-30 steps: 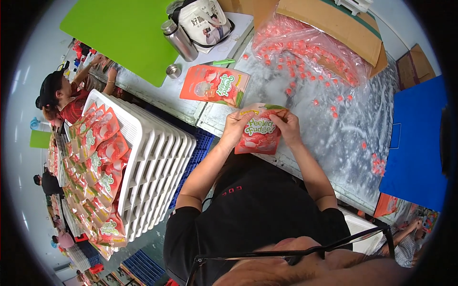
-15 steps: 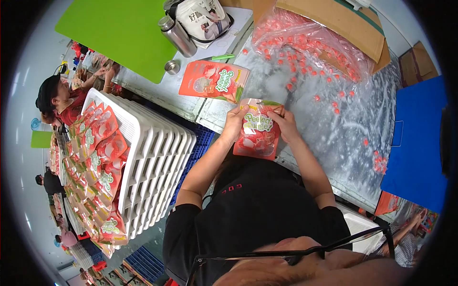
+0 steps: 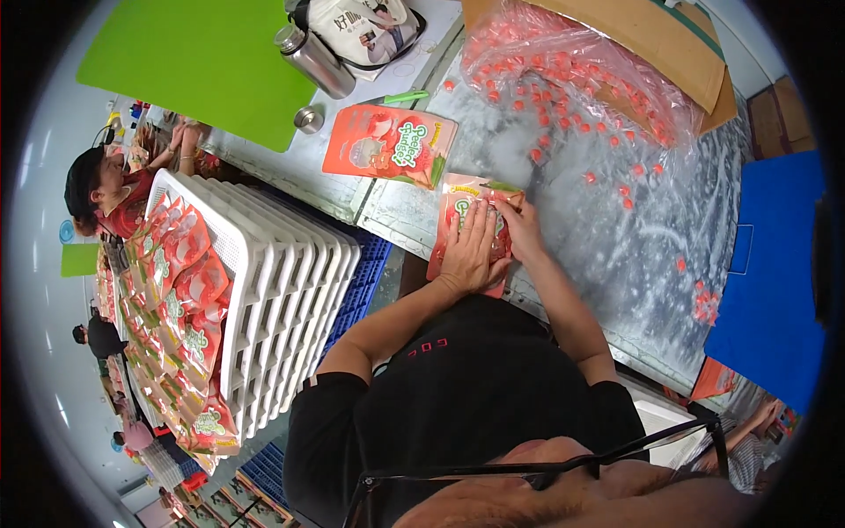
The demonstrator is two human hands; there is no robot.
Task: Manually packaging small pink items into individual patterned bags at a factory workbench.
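A red-and-peach pouch (image 3: 464,188) lies at the front edge of the metal table, below my chest. My left hand (image 3: 473,251) rests flat across its front, fingers stretched out together and covering most of the print. At the pouch's upper right, my right hand (image 3: 525,231) grips the edge, with its fingertips pressed on the front near the top corner. Another pouch of the same kind (image 3: 387,147) lies flat on the table, up and left of my hands. Whether the pouch under my hands holds anything is hidden.
Small red wrapped pieces (image 3: 563,106) spill from a plastic-lined carton (image 3: 695,62). Stacked white trays (image 3: 282,290) bear many pouches at left, near another person (image 3: 110,189). A steel bottle (image 3: 315,62), its cap (image 3: 309,119), a green knife (image 3: 405,96) and a blue panel (image 3: 766,273) stand around.
My left hand has let go of the pouch's left edge and moved onto its front, lying flat. My right hand stays at the right edge. The pouch now lies lower against the table edge.
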